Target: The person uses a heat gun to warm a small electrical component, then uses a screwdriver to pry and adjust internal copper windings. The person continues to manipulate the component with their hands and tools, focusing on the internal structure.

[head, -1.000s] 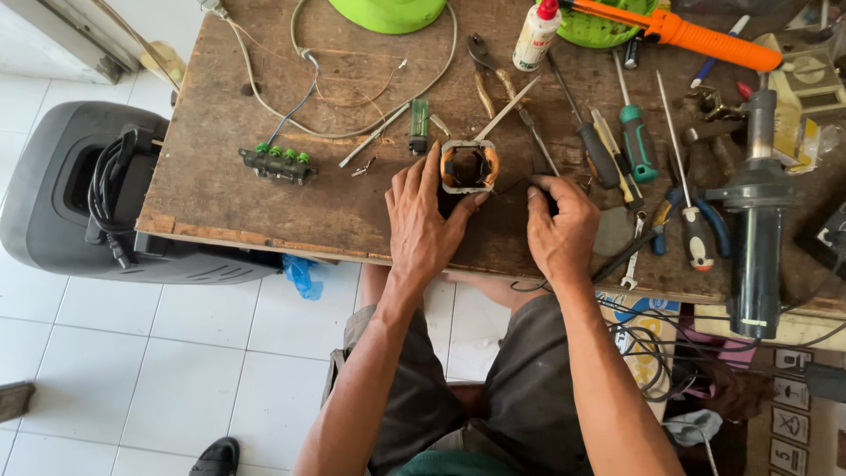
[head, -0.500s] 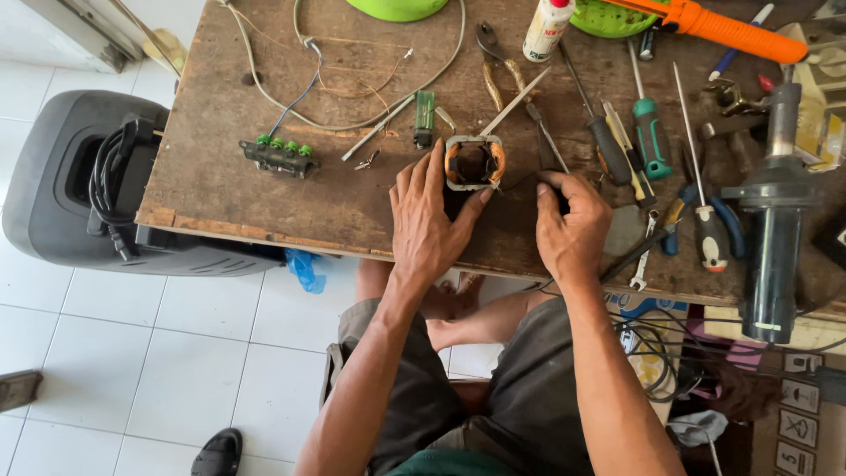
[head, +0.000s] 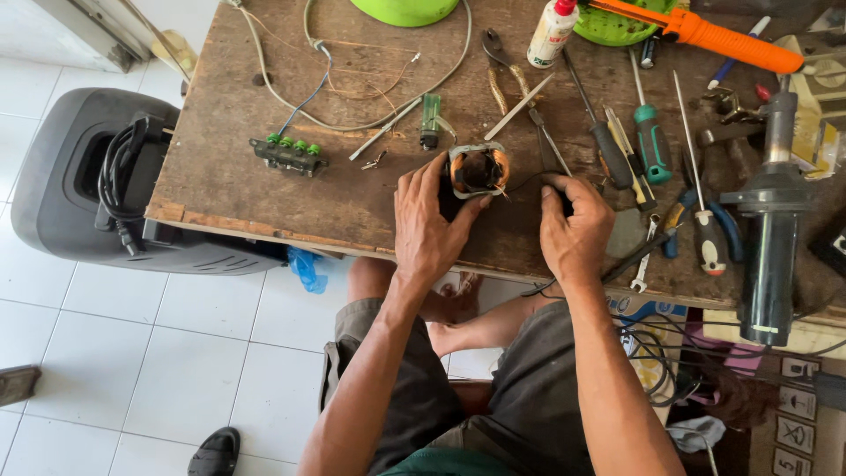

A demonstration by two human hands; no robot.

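Head view, looking down on worn wooden workbench (head: 264, 176).

Item: motor stator (head: 478, 169), ring-shaped, copper-coloured windings around a dark laminated core, open bore facing up. Position: middle of the bench, near its front edge, upright on one end face.

Handling, as judged: dense and stiff, likely heavy for its bulk on account of the steel core; outer shell fit for a firm grip. Windings and thin lead wires fragile, easily nicked or bent; best held by the sides of the core, not by the copper or the leads. Little risk of slipping on rough wood.

Left hand (head: 427, 231): palm down on the bench, fingers (head: 441, 181) loosely spread and curled against the left and near side of the stator, thumb tip pressed to its near right side; light cradle, stator not lifted.

Right hand (head: 575, 231): just beside the stator on the right, apart from it; fingers bent together over a small dark object, partly hidden, with thin black wire (head: 529, 183) running from there toward the stator. Exact pinch cannot be told.

Surroundings: green-handled screwdriver (head: 652, 141), pliers (head: 507, 66), white glue bottle (head: 552, 32), green terminal block (head: 289, 154), heat gun (head: 768, 229) at far right, black speaker case (head: 88, 185) on the floor at left.
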